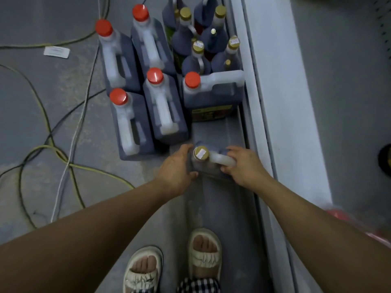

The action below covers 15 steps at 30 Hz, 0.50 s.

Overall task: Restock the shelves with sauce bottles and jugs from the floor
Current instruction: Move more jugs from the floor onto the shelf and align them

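Grey concrete floor with cables snaking over it, right beside the white shelf base. You've got a dark jug down on the floor next to that base: gold cap with a small white sticker, pale translucent handle. Your left hand curls round its side, your right hand wraps the handle. Just behind sit five red-capped jugs and a bunch of gold-capped bottles.
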{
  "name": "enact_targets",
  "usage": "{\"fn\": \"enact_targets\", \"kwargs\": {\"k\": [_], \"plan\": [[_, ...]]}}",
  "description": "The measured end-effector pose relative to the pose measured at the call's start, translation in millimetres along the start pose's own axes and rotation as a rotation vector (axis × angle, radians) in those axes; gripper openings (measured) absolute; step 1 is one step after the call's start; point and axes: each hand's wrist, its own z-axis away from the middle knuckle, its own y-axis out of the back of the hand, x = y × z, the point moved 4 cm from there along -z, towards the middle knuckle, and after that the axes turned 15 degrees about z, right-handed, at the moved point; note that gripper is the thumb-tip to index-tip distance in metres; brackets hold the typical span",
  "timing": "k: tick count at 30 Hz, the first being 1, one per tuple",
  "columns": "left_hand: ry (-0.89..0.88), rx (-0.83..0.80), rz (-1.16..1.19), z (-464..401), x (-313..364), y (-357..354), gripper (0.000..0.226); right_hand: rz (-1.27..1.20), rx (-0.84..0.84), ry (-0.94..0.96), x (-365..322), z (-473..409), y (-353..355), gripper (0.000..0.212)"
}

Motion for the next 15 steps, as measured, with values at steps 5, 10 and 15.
{"fn": "enact_targets", "kwargs": {"k": [5,10,15], "plan": [[0.052,-0.13,-0.011,-5,-32,-18,0.088,-0.038,-0.16,0.053,4,12,-26,0.026],[0.025,-0.09,0.267,-31,-45,-29,0.084,-0.218,0.002,-0.009,22,-9,-24,0.017],[0.098,-0.07,0.566,-72,-53,-34,0.092,-0.334,0.205,-0.116,41,-32,-23,0.026]]}}
